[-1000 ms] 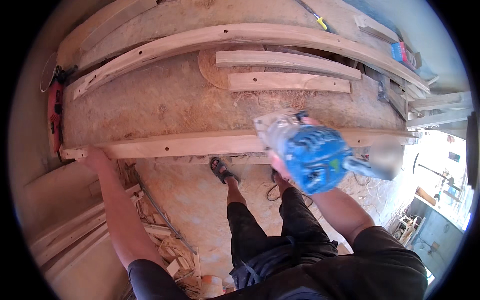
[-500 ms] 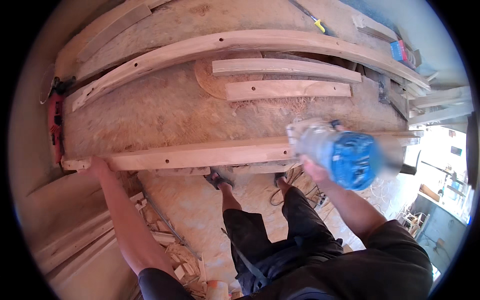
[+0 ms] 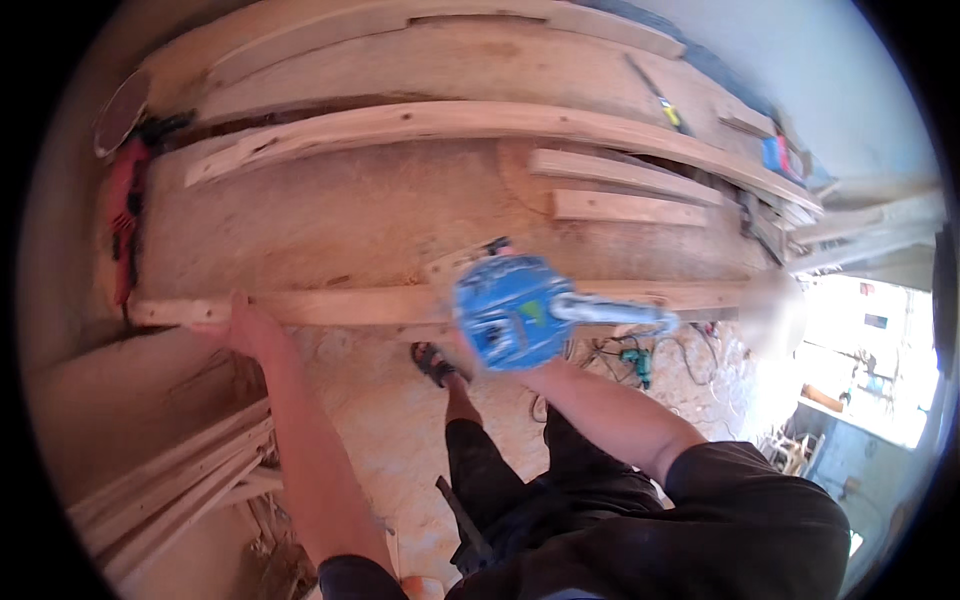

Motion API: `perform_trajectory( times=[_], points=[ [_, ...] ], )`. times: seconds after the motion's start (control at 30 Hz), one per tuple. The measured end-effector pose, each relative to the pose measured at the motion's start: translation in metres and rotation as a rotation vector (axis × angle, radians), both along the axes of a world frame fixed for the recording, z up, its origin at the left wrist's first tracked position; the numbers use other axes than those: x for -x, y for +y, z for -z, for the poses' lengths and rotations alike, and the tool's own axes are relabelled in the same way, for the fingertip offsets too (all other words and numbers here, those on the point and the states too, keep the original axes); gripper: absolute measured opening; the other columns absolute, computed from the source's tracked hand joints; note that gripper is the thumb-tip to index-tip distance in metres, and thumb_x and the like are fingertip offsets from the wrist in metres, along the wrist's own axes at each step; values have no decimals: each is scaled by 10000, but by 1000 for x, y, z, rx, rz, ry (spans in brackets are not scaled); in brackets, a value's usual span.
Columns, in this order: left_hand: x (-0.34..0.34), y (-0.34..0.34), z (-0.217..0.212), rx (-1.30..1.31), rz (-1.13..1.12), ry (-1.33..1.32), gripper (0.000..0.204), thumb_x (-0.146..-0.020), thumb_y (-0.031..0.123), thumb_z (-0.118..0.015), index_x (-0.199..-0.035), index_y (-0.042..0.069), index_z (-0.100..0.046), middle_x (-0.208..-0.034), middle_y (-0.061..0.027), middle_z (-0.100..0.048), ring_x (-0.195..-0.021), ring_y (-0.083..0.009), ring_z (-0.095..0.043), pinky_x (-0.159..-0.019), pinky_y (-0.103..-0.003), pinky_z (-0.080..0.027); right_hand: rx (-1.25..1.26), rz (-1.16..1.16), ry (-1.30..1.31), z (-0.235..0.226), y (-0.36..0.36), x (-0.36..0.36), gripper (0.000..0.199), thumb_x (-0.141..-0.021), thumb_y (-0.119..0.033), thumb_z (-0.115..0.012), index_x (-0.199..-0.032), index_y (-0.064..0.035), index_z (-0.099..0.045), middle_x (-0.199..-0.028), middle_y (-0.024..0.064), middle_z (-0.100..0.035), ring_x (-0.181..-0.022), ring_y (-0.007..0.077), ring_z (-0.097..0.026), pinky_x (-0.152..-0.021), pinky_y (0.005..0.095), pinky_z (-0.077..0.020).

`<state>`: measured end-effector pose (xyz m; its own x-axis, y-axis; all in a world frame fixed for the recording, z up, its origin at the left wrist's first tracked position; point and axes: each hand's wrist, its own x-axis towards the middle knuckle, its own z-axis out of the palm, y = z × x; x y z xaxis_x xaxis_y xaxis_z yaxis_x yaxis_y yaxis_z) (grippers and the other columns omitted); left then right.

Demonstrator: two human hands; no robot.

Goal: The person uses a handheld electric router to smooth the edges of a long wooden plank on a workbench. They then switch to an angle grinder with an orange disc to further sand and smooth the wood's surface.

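My left hand (image 3: 250, 327) is wrapped round the left end of a long wooden beam (image 3: 345, 304) along the bench's near edge. My right hand (image 3: 537, 373) grips a blue handheld wood router (image 3: 512, 312), which hides most of the fingers. The router's pale base plate (image 3: 440, 268) is over the middle of this beam; motion blur hides whether it touches the wood. A grey tube-like piece (image 3: 620, 312) sticks out from the router to the right.
A curved beam (image 3: 480, 118) and two short wooden pieces (image 3: 628, 207) lie farther back on the dusty bench (image 3: 380, 230). At the left stands a red angle grinder (image 3: 125, 215). A yellow-handled tool (image 3: 668, 108) lies at the back. Cables and a green drill (image 3: 636, 362) are on the floor.
My right hand has carried the router leftward along the beam. My left hand stays at the beam's left end. The whole view has shifted as my head moved.
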<state>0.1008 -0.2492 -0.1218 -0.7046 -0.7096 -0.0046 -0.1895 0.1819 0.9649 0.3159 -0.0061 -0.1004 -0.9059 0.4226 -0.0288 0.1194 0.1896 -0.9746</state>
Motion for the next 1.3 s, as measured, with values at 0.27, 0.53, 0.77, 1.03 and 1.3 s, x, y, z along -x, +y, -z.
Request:
perform_trajectory(
  times=[0.27,0.53,0.77,1.03,1.3],
  points=[
    [81,-143,10,128,188,73,612,-965,139,-614,-1526,32,-394,-1307,-160,-587,-999,-256,-642,-794,-387,-545,-605,-107,46,10,14,-12,338,-859,-224,-767,-1118,-52,-633,-1035,111,-660,-959,261,-655,-920,407,-531],
    [67,-99,-5,-80,-159,32,299,-972,120,-662,-1256,50,-596,-1047,-99,-675,-828,-217,-640,-627,-376,-538,-682,36,-88,-12,120,-97,286,-848,-196,-765,-1063,-57,-638,-995,98,-657,-939,261,-648,-913,411,-522],
    [59,-105,6,-262,-147,95,347,-978,173,-630,-1320,117,-607,-1193,-129,-671,-1045,-256,-641,-838,-364,-550,-656,162,-100,-16,126,-106,242,-837,-172,-764,-1015,-61,-642,-959,86,-654,-922,261,-642,-908,414,-514],
    [26,-136,20,-174,29,123,355,-960,-22,-556,-1311,-46,-599,-1210,-83,-669,-1021,-244,-654,-864,-376,-545,-680,28,-93,-2,4,-19,194,-825,-144,-762,-960,-66,-646,-919,73,-650,-902,261,-635,-901,418,-505],
    [12,-163,14,-252,344,144,542,-928,-110,-622,-1443,-87,-457,-1235,-116,-652,-1097,-190,-628,-937,-320,-551,-683,-99,-78,-3,-112,66,161,-816,-121,-759,-923,-71,-651,-890,62,-649,-886,260,-630,-900,421,-497]
  ],
)
